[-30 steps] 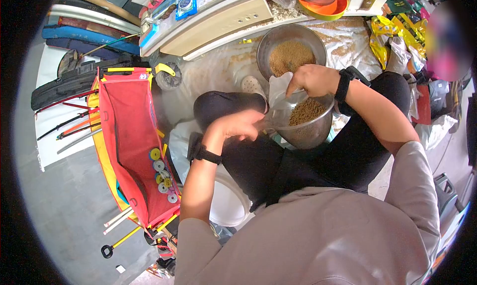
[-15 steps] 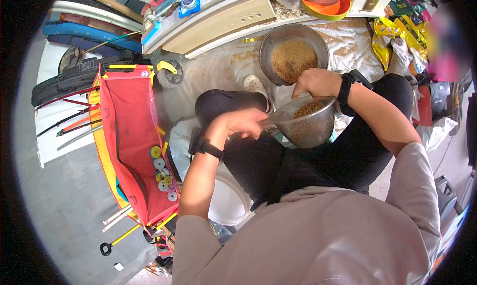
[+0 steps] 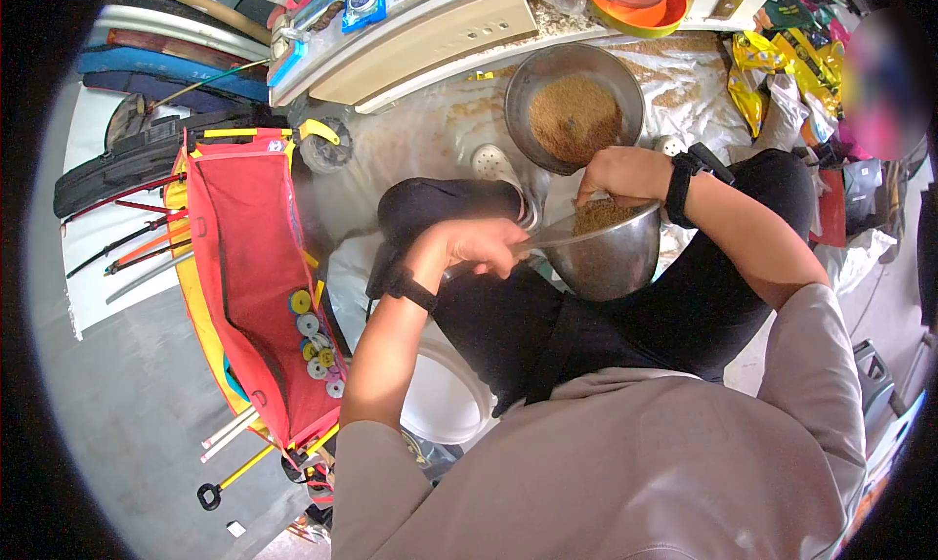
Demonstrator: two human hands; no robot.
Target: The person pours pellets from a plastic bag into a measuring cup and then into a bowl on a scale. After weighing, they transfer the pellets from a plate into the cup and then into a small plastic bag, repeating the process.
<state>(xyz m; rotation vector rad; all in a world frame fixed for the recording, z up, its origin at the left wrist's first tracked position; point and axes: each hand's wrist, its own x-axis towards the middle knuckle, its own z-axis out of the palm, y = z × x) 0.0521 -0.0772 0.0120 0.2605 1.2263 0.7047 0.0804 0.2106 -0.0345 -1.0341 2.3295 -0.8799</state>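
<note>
Between my knees a deep grey bowl [image 3: 608, 265] is tilted, with brown grains [image 3: 600, 216] inside. My left hand [image 3: 484, 245] is closed at the bowl's left edge, where a smeared, see-through part reaches toward the fingers. Over the far rim, my right hand [image 3: 625, 177] points its bunched, curled fingers down into the grains; their tips are hidden. Just beyond it stands a wide metal basin [image 3: 518, 120] holding a heap of lighter brown grains [image 3: 576, 115].
Plastic sheeting [image 3: 420, 130] covers the floor ahead, up to a low cabinet [image 3: 449, 42]. On the left is a red folding cart [image 3: 234, 228] with several discs inside. A white bucket [image 3: 445, 394] stands by my left thigh. Yellow bags [image 3: 757, 71] lie at the far right.
My right hand has curled its fingers downward into the bowl's grains. The bowl has tipped slightly, its far side now lower in view. The left hand keeps about the same place.
</note>
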